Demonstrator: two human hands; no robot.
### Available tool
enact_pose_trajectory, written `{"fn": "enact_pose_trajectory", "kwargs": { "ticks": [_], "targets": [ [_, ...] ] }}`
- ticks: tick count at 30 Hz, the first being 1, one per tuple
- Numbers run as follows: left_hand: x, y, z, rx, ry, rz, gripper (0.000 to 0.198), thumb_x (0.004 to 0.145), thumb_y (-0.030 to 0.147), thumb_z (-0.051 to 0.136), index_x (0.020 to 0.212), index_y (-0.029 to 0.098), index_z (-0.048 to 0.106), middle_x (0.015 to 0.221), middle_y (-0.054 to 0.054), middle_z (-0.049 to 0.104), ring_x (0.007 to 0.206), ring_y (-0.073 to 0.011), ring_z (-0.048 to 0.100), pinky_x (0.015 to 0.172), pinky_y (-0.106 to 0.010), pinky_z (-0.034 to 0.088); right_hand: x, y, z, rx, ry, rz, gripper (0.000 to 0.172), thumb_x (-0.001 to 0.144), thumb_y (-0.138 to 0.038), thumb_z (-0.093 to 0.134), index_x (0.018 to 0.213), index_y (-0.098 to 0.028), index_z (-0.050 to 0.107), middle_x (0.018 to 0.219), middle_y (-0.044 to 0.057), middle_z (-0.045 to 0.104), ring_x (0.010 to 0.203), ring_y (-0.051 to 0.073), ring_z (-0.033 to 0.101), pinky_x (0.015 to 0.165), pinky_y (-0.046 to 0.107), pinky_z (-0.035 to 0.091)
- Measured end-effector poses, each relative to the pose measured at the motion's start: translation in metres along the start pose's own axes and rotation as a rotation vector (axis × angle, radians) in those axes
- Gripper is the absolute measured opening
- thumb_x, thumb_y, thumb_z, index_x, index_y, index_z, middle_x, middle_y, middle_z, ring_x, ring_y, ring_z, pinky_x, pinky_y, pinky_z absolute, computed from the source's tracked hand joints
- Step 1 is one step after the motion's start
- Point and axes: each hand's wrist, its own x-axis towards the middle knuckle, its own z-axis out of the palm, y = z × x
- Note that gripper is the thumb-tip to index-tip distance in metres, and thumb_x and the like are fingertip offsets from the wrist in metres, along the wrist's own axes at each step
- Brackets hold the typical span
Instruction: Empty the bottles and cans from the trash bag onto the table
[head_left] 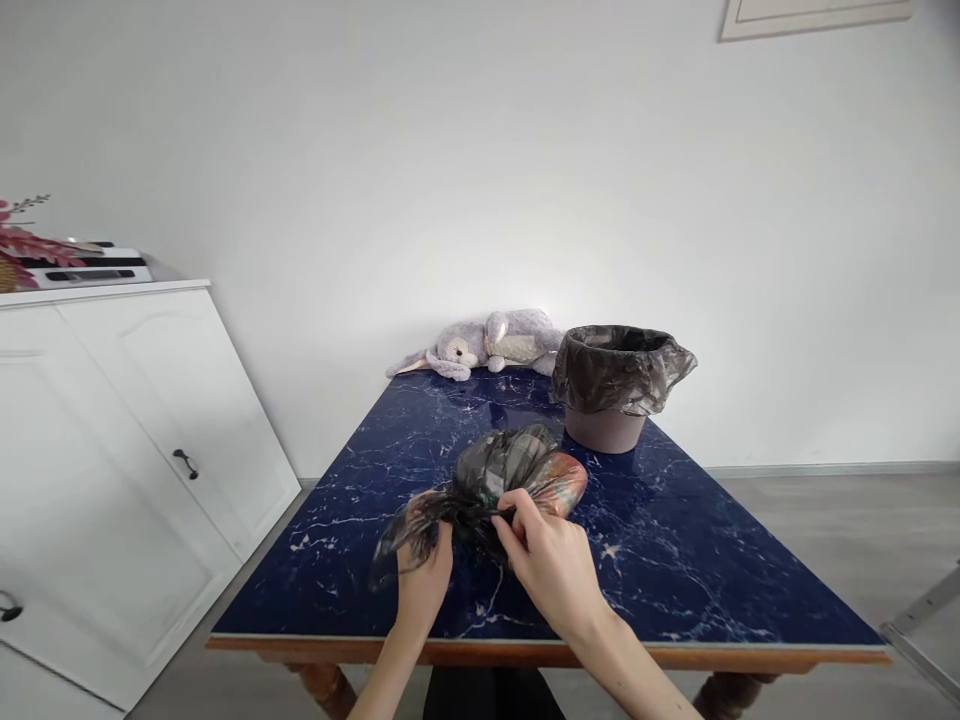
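Note:
A filled black plastic trash bag (506, 465) lies on the blue marbled table, its thin film showing orange and greenish contents on the right side. My left hand (426, 560) grips the gathered neck of the bag, and the loose film of its mouth spreads over the fingers to the left. With thumb and forefinger pinched, my right hand (544, 555) holds a twisted piece of the same neck, close beside the full part. What exactly is inside the bag cannot be made out.
Behind the bag to the right stands a mauve bin (606, 432) lined with a dark trash bag (622, 385). A grey plush bunny (487, 345) lies along the table's far edge (360, 425) by the wall. A white cabinet (142, 430) is at left.

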Motion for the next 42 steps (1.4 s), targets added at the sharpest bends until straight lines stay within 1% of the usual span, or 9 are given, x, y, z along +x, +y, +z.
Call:
{"fn": "enact_pose_trajectory", "kwargs": {
  "ticks": [3, 11, 19, 25, 30, 34, 38, 40, 42],
  "targets": [
    [0.001, 0.004, -0.003, 0.068, 0.032, -0.041, 0.042, 0.104, 0.059, 0.056, 0.124, 0.024, 0.068, 0.127, -0.015, 0.076, 0.128, -0.0359, 0.070, 0.100, -0.046, 0.061, -0.003, 0.003, -0.007, 0.147, 0.038, 0.097, 0.023, 0.110, -0.045, 0.050, 0.103, -0.026, 0.059, 0.061, -0.005, 0.065, 0.049, 0.016, 0.065, 0.050, 0.023, 0.033],
    [0.001, 0.002, -0.008, 0.118, 0.061, -0.113, 0.051, 0.105, 0.068, 0.042, 0.120, 0.024, 0.062, 0.123, -0.014, 0.077, 0.116, -0.0315, 0.076, 0.098, -0.045, 0.063, -0.005, 0.003, -0.025, 0.480, 0.108, 0.252, 0.035, 0.106, -0.058, 0.054, 0.091, -0.026, 0.061, 0.055, -0.006, 0.061, 0.040, 0.013, 0.055, 0.050, 0.024, 0.042],
    [0.001, 0.000, -0.009, 0.158, 0.078, -0.152, 0.044, 0.104, 0.061, 0.047, 0.120, 0.023, 0.063, 0.122, -0.016, 0.076, 0.119, -0.0336, 0.074, 0.097, -0.046, 0.062, -0.019, 0.012, -0.024, 0.630, 0.087, 0.317, 0.035, 0.102, -0.061, 0.059, 0.100, -0.026, 0.063, 0.061, -0.005, 0.062, 0.040, 0.013, 0.056, 0.045, 0.025, 0.043],
    [0.004, -0.004, -0.007, 0.157, 0.128, -0.180, 0.041, 0.101, 0.055, 0.047, 0.119, 0.021, 0.060, 0.123, -0.019, 0.073, 0.117, -0.0359, 0.073, 0.094, -0.051, 0.062, -0.032, 0.016, -0.021, 0.818, 0.162, 0.417, 0.035, 0.101, -0.060, 0.063, 0.106, -0.025, 0.059, 0.060, -0.007, 0.060, 0.039, 0.012, 0.053, 0.043, 0.024, 0.042],
    [0.003, -0.004, -0.007, 0.128, 0.139, -0.135, 0.033, 0.100, 0.047, 0.049, 0.117, 0.022, 0.060, 0.121, -0.017, 0.073, 0.116, -0.0328, 0.073, 0.097, -0.049, 0.061, -0.036, 0.023, -0.022, 0.920, 0.146, 0.480, 0.040, 0.100, -0.062, 0.064, 0.109, -0.024, 0.055, 0.062, -0.007, 0.060, 0.039, 0.012, 0.053, 0.043, 0.024, 0.042],
    [-0.001, 0.002, -0.010, 0.113, 0.169, -0.083, 0.032, 0.097, 0.037, 0.053, 0.125, 0.023, 0.058, 0.130, -0.015, 0.069, 0.120, -0.0298, 0.070, 0.098, -0.047, 0.060, -0.039, 0.018, -0.022, 0.763, 0.061, 0.393, 0.041, 0.103, -0.057, 0.060, 0.127, -0.024, 0.053, 0.068, -0.006, 0.063, 0.044, 0.013, 0.057, 0.048, 0.025, 0.047],
    [-0.009, 0.016, -0.015, 0.128, 0.209, 0.010, 0.024, 0.098, 0.033, 0.051, 0.119, 0.024, 0.060, 0.125, -0.012, 0.066, 0.117, -0.0287, 0.066, 0.100, -0.047, 0.055, -0.039, 0.002, -0.024, 0.483, -0.070, 0.113, 0.034, 0.108, -0.039, 0.050, 0.140, -0.027, 0.053, 0.067, -0.008, 0.060, 0.051, 0.013, 0.060, 0.055, 0.023, 0.046],
    [-0.014, 0.025, -0.018, 0.156, 0.168, 0.139, 0.015, 0.098, 0.029, 0.051, 0.109, 0.025, 0.061, 0.115, -0.009, 0.066, 0.111, -0.0263, 0.065, 0.100, -0.044, 0.054, -0.038, -0.003, -0.021, 0.294, -0.144, -0.025, 0.035, 0.107, -0.028, 0.049, 0.142, -0.030, 0.053, 0.065, -0.009, 0.059, 0.051, 0.013, 0.061, 0.056, 0.023, 0.044],
    [-0.021, 0.035, -0.020, 0.230, 0.067, 0.325, 0.009, 0.099, 0.024, 0.053, 0.104, 0.025, 0.061, 0.108, -0.007, 0.066, 0.106, -0.0245, 0.065, 0.096, -0.040, 0.054, -0.038, -0.003, -0.016, 0.104, -0.173, -0.115, 0.043, 0.103, -0.020, 0.049, 0.145, -0.029, 0.052, 0.061, -0.010, 0.058, 0.048, 0.015, 0.060, 0.054, 0.025, 0.038]
  ]
}}
